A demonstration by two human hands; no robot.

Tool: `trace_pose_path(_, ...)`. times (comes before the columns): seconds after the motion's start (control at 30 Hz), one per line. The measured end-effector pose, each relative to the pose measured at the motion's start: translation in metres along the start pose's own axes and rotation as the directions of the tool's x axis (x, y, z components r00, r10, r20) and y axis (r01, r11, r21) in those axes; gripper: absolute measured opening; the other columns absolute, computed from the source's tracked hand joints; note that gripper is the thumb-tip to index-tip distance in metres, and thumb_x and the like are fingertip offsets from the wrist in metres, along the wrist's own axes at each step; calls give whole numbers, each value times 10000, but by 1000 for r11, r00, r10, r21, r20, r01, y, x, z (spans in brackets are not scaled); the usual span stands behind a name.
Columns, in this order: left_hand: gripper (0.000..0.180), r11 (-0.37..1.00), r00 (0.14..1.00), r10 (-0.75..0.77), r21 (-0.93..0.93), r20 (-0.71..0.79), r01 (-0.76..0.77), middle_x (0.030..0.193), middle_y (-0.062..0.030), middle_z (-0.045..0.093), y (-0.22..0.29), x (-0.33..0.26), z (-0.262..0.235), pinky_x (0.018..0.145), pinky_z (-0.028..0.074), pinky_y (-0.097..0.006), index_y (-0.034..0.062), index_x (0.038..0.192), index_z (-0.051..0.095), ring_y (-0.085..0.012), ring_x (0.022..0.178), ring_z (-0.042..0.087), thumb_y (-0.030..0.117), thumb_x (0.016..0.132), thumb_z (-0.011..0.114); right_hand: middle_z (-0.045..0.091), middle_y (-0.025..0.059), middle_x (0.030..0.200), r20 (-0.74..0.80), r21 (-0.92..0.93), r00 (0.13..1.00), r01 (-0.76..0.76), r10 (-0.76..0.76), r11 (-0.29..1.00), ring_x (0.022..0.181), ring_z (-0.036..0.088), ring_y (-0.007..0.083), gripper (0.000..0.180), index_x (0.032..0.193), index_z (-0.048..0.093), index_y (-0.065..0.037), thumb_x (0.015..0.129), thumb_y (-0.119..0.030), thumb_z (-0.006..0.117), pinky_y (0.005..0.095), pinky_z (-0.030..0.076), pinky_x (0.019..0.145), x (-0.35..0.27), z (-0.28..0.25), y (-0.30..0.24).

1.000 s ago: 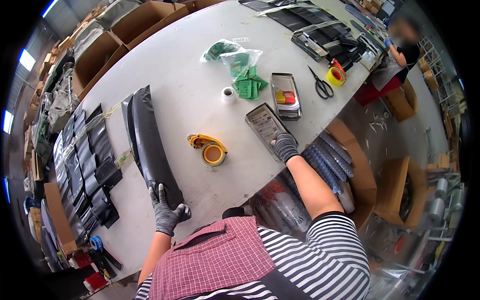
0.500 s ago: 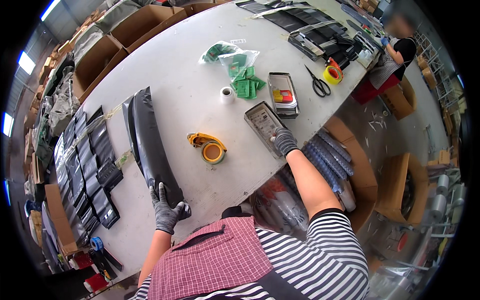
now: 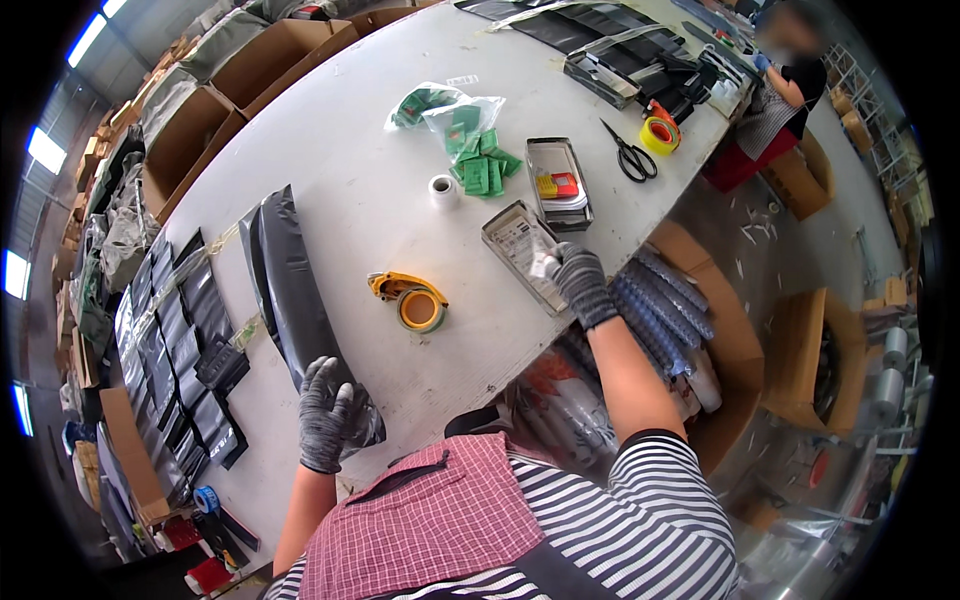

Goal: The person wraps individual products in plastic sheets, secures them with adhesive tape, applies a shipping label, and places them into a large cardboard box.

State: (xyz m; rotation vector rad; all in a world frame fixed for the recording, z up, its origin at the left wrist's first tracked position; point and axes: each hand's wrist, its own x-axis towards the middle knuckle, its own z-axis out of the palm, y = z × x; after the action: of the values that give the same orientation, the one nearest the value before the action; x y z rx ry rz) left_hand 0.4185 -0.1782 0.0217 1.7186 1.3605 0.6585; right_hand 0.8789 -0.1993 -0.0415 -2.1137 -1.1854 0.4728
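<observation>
My left hand (image 3: 326, 416), in a grey glove, lies on the near end of a long black plastic-wrapped package (image 3: 290, 290), fingers out over its surface. My right hand (image 3: 583, 284), also gloved, is closed at the fingertips on a small white label (image 3: 544, 262). It is over the near, right side of a shallow grey tray (image 3: 519, 244) that has printed labels in it. Between the hands, nearer the package, lies a yellow tape dispenser (image 3: 412, 303) with a roll on it.
A second tray (image 3: 559, 186) holds a red and yellow packet. Beyond are green packets (image 3: 484, 163), a white roll (image 3: 443, 191), black scissors (image 3: 630, 155) and yellow tape (image 3: 659, 136). Flat black packages (image 3: 175, 350) lie at left. A carton of bubble-wrap rolls (image 3: 655, 310) stands below the right edge; a co-worker (image 3: 790, 80) is far right.
My right hand has lifted slightly from the tray with a white label at its fingertips. My left hand has moved up onto the package's near end, its fingers closer together.
</observation>
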Motion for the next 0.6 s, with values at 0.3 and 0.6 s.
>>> trace_pose_path(0.3, 366, 877, 857, -262, -261, 444, 403, 1051, -68, 671, 101, -6, 44, 860, 483, -261, -17, 1212, 601, -114, 963, 605, 245, 959, 633, 649, 186, 920, 347, 437, 787, 346, -510, 830, 853, 639, 329, 257, 1003, 646, 4, 892, -227, 628, 409, 520, 792, -156, 41, -156)
trace_pose_path(0.6, 295, 841, 932, -241, -420, 271, 340, 808, -78, 699, 85, -22, 33, 537, 486, -236, -4, 1051, 669, -134, 627, 644, 249, 901, 694, 671, 140, 865, 508, 565, 800, -30, -319, 825, 788, 628, 224, 275, 993, 633, 36, 895, -220, 654, 355, 518, 762, -159, 56, -157)
